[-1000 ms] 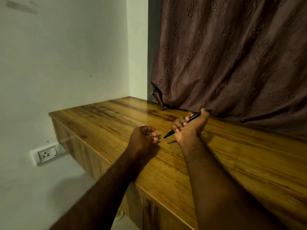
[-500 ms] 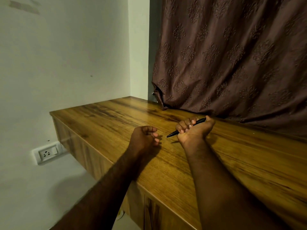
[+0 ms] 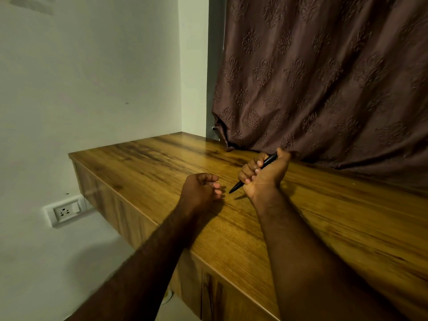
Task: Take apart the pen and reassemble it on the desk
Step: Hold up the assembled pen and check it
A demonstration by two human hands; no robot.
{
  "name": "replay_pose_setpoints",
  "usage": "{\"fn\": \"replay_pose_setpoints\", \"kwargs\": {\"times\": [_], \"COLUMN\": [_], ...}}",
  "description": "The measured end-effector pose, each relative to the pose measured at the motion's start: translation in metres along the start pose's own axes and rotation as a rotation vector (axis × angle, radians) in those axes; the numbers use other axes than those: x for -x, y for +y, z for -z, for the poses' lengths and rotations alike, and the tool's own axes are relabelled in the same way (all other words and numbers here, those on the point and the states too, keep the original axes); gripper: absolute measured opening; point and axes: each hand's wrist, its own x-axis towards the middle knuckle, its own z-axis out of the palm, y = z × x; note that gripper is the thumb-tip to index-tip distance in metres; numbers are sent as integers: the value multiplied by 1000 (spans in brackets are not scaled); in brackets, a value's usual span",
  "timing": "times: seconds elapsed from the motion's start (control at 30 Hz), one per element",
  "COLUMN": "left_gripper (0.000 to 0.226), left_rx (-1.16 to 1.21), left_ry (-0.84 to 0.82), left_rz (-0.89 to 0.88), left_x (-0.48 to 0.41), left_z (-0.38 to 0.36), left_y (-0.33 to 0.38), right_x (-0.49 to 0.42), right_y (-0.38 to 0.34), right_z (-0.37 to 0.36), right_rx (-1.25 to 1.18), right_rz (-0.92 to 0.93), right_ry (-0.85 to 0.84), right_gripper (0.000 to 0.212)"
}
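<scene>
Gripping a black pen (image 3: 253,173) in the fisted right hand (image 3: 264,173) at frame centre, tip slanting toward the wooden bench (image 3: 347,223); left hand (image 3: 200,192) loosely curled, empty, just beside.

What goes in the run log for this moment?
right hand: fist around black pen, tip down-left | left hand: curled, empty | wooden desk: no loose parts

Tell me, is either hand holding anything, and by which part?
The right hand grips a black pen around the middle of its barrel, both ends sticking out. The left hand is loosely curled with nothing visible in it.
</scene>
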Motion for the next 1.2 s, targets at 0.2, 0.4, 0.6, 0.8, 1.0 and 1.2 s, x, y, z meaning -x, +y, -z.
{"fn": "replay_pose_setpoints", "kwargs": {"times": [0.2,0.4,0.6,0.8,1.0,1.2], "left_gripper": [24,22,26,25,26,26], "left_rx": [17,18,22,49,57,31], "left_ry": [-11,-8,21,51,46,21], "left_rz": [0,0,0,1,5,-3], "left_x": [1,0,-1,-1,-2,1], "left_z": [0,-1,-2,-2,-2,-2], "left_y": [2,1,1,2,1,1], "right_x": [2,1,-1,1,0,0], "right_y": [3,1,-1,-3,-7,-8], "right_z": [-3,-2,-2,-3,-2,-2], "right_rx": [24,11,9,-10,-57,-71], "right_rz": [9,13,-12,-22,-17,-10], "right_ry": [-22,-1,29,31,63,70], "right_gripper": [57,55,52,53,55,55]}}
